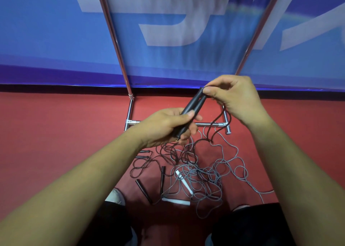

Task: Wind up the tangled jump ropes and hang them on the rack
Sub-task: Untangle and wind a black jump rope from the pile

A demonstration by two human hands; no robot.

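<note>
Gripping black handles (194, 102), left hand (164, 128) hovers over ropes (201, 174).

rack (111, 31): both uprights cut off by top edge; base crossbar partly hidden behind left hand (164, 128).
banner (46, 31): lettering blurred, cropped, unreadable.
black handles (192, 103): lower ends covered by left hand.
dark cord (210, 131): upper run hidden inside right hand (235, 98).
tangled jump ropes (201, 174): cord-to-handle pairing untraceable.

left hand (164, 127) gripping two black handles (192, 105), right hand (235, 98) pinching dark cord (230, 117), tangled ropes (203, 174) on red floor (56, 133)
</note>
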